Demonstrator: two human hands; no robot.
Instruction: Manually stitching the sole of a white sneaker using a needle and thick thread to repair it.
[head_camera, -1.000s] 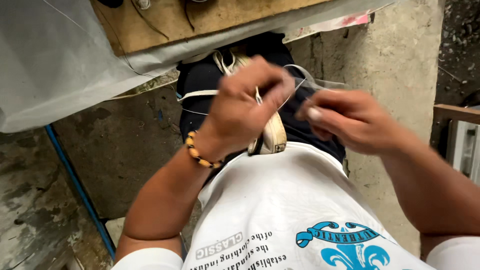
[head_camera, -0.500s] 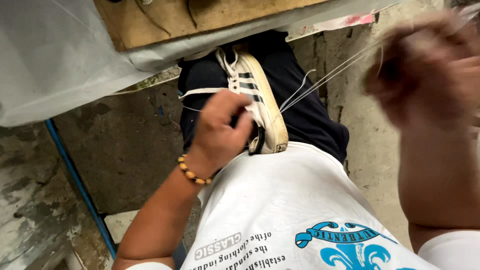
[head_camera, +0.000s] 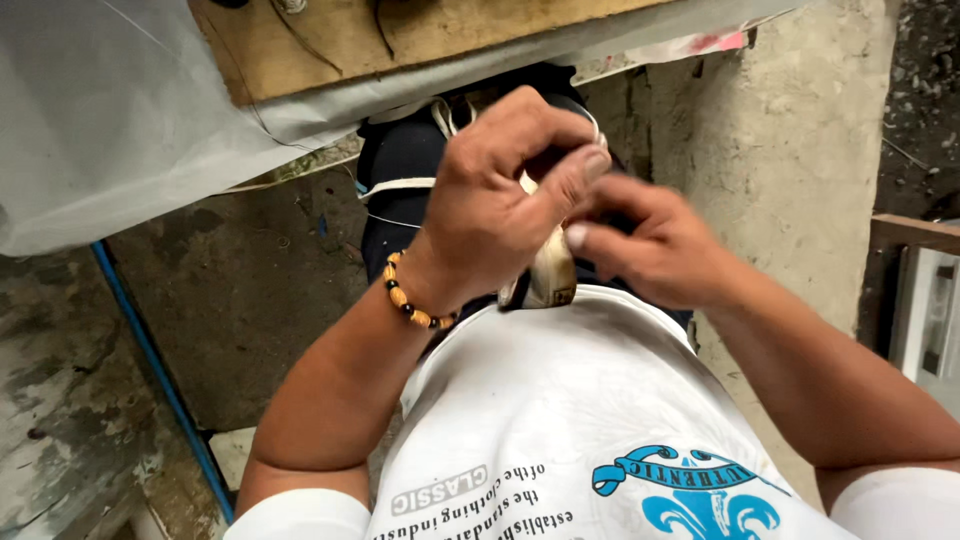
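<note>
Pale rubber-soled shoe (head_camera: 548, 275) on the lap — light, its upper soft — left hand (head_camera: 500, 200) and right hand (head_camera: 650, 245) pinch, seemingly, thin slippery thread at it.

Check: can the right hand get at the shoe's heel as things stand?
Probably yes. The right hand is already beside the shoe on the lap, fingertips next to its heel end. The left hand covers most of the shoe above, but the heel end shows bare below it.

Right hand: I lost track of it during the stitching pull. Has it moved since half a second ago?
Yes. The right hand came back down and left from the concrete wall to the shoe.
</note>
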